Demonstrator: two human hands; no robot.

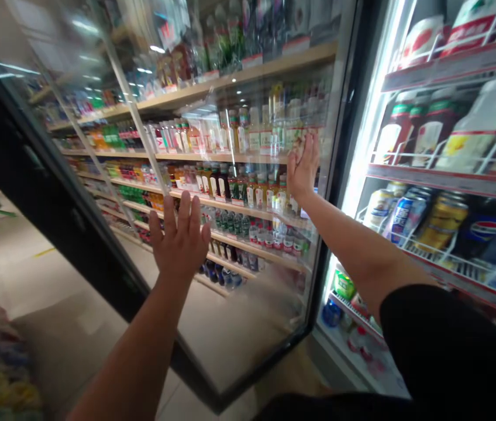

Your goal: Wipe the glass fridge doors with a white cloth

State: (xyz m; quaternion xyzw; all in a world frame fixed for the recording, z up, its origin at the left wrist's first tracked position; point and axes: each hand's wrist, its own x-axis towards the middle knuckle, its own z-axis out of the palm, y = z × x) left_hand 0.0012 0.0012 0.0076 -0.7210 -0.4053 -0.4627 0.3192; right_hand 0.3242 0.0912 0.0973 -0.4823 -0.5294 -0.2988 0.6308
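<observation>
A black-framed glass door (248, 327) of a drinks fridge stands swung open in front of me. My left hand (180, 240) is spread flat, fingers up, at the left-middle of the pane; whether it touches the glass I cannot tell. Farther right and a little higher, my right hand (304, 169) is against or very near the pane, close to the hinge side. Its fingers are stretched out, and a small mottled patch by them may be a reflection. No held object can be made out in either hand.
At right, lit fridge shelves (445, 172) hold bottles, cans (443, 222) and cartons behind wire rails. Through or mirrored in the glass are long wooden shelves (239, 204) of bottled drinks. Pale floor tiles (85, 327) lie at left, with blurred yellow packages (0, 392) in the lower corner.
</observation>
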